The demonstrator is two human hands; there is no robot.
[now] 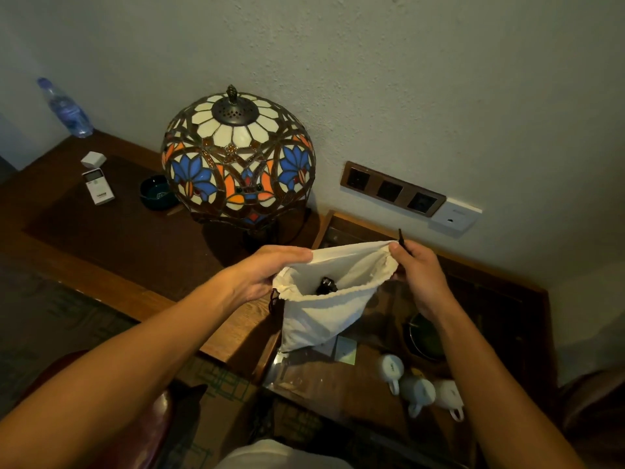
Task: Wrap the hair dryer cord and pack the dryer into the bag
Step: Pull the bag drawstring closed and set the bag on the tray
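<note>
A white cloth drawstring bag (321,316) hangs in the air over the edge of the wooden desk, its mouth held wide. My left hand (267,272) grips the left side of the rim. My right hand (416,275) pinches the right side of the rim together with a dark drawstring end that sticks up above my fingers. Deep inside the bag a small black part of the hair dryer (326,286) shows; the rest of it and its cord are hidden by the cloth. A dark drawstring dangles at the bag's left seam.
A stained-glass lamp (236,157) stands on the desk (111,231) just behind my left hand. Wall sockets (392,189) sit behind the bag. Below it, a glass-topped compartment holds three white cups (419,387). A remote (98,186), ashtray (157,192) and water bottle (66,108) lie far left.
</note>
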